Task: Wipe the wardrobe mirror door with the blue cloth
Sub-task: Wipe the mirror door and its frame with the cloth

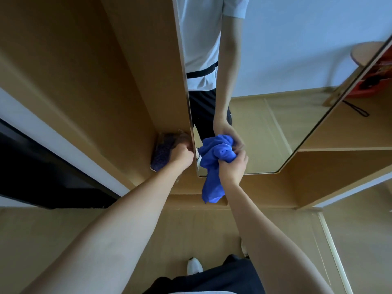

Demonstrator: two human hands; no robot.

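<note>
Leftmost: dark patterned item (162,151) on the wardrobe floor, partly hidden. Next right: left hand (182,156), fingers curled round the near edge of the mirror door (275,102), steadying it. Right of that: blue cloth (214,158), bunched against the low glass, tail hanging; right hand (232,168) clenches it. Advice: keep the door braced, spread the cloth flatter for fuller contact, press evenly, overlap strokes toward the far right edge.
</note>
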